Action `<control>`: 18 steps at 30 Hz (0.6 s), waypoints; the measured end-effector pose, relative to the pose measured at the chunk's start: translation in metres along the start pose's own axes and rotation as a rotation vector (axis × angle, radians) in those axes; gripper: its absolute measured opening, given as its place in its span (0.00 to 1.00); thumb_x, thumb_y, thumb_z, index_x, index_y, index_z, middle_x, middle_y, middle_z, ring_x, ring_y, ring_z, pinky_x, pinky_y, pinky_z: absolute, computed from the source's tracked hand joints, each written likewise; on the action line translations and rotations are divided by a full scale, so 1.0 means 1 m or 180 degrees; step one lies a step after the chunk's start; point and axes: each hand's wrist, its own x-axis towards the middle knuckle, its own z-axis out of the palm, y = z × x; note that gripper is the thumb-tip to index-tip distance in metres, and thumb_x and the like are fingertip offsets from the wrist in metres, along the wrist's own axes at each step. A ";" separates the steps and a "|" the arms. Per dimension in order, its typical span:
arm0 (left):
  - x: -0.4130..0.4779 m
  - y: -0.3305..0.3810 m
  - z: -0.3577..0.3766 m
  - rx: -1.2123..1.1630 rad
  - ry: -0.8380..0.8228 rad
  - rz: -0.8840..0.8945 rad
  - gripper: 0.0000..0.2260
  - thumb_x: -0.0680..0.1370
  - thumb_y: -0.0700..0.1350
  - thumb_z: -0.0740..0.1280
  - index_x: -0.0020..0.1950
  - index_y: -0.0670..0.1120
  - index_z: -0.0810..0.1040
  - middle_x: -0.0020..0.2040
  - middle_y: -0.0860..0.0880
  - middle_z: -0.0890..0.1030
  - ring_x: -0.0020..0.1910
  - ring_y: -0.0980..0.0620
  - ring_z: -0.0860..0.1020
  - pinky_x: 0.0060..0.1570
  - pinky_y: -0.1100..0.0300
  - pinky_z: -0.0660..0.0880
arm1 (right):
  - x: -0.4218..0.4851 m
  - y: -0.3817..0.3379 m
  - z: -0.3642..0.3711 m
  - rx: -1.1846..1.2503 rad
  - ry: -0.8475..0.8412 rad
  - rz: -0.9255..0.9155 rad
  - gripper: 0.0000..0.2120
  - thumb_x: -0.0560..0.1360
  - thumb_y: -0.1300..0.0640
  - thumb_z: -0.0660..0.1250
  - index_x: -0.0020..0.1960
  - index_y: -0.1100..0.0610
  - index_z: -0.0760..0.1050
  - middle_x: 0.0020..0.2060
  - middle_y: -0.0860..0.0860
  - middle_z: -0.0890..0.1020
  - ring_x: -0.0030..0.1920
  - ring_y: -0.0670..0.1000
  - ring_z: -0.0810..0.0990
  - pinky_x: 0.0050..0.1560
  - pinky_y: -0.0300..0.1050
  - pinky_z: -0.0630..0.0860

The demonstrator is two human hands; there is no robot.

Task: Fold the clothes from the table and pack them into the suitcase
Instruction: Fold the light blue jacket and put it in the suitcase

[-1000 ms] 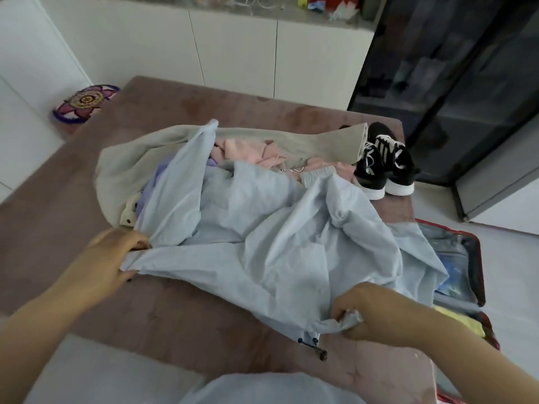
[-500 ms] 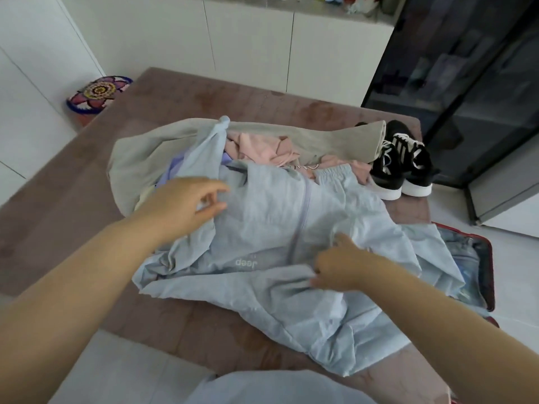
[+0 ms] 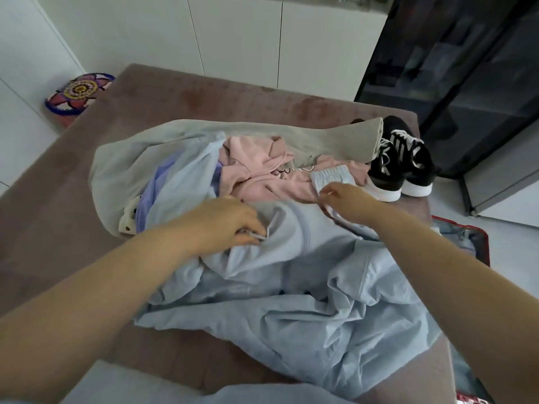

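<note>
While it lies crumpled across the brown table [image 3: 58, 199], the thin pale blue windbreaker jacket [image 3: 291, 301] looks light, limp and a little slippery to me. My left hand [image 3: 227, 225] pinches a fold of it beside a white drawstring [image 3: 258, 236]. My right hand [image 3: 347, 199] pinches its gathered elastic cuff [image 3: 329, 174], over the pink hoodie [image 3: 262, 167]. I judge seams, hem and cuffs the best holds; loose cloth would slide. At far right, the open red-rimmed suitcase [image 3: 486, 243] sits beside the table, the jacket's edge draping toward it.
</note>
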 end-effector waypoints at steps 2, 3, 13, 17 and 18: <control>-0.025 0.009 0.003 -0.0060 -0.0773 -0.0101 0.13 0.76 0.54 0.66 0.60 0.57 0.78 0.49 0.64 0.78 0.45 0.65 0.72 0.49 0.72 0.67 | -0.016 -0.003 0.016 -0.0027 -0.0536 -0.0237 0.18 0.79 0.48 0.60 0.65 0.55 0.70 0.58 0.52 0.77 0.55 0.52 0.75 0.52 0.39 0.69; -0.035 0.010 0.002 -0.0309 -0.1082 -0.0263 0.13 0.76 0.55 0.66 0.59 0.58 0.78 0.50 0.65 0.78 0.48 0.66 0.74 0.50 0.72 0.68 | -0.028 -0.005 0.023 -0.0032 -0.0731 -0.0326 0.20 0.77 0.46 0.63 0.65 0.54 0.70 0.60 0.51 0.77 0.56 0.50 0.75 0.55 0.39 0.69; -0.012 -0.025 0.019 -0.0225 -0.0012 -0.1266 0.14 0.77 0.51 0.66 0.59 0.47 0.75 0.52 0.52 0.79 0.46 0.53 0.75 0.45 0.62 0.68 | -0.067 -0.020 0.045 -0.0424 -0.0724 -0.0285 0.29 0.74 0.42 0.64 0.70 0.52 0.64 0.59 0.52 0.74 0.56 0.52 0.75 0.48 0.42 0.67; -0.014 -0.023 0.028 0.0217 -0.0856 -0.1455 0.17 0.75 0.63 0.61 0.57 0.55 0.75 0.47 0.57 0.78 0.48 0.53 0.74 0.49 0.63 0.69 | -0.059 -0.019 0.064 -0.1152 -0.1010 -0.0444 0.21 0.72 0.41 0.66 0.58 0.54 0.74 0.51 0.51 0.79 0.50 0.52 0.76 0.46 0.44 0.70; -0.017 -0.021 0.027 0.0292 -0.0982 -0.1440 0.18 0.74 0.65 0.61 0.57 0.56 0.75 0.47 0.58 0.77 0.48 0.53 0.73 0.49 0.63 0.67 | -0.061 -0.018 0.068 -0.1230 -0.1079 -0.0562 0.17 0.71 0.43 0.68 0.54 0.53 0.76 0.48 0.50 0.79 0.47 0.51 0.76 0.44 0.43 0.69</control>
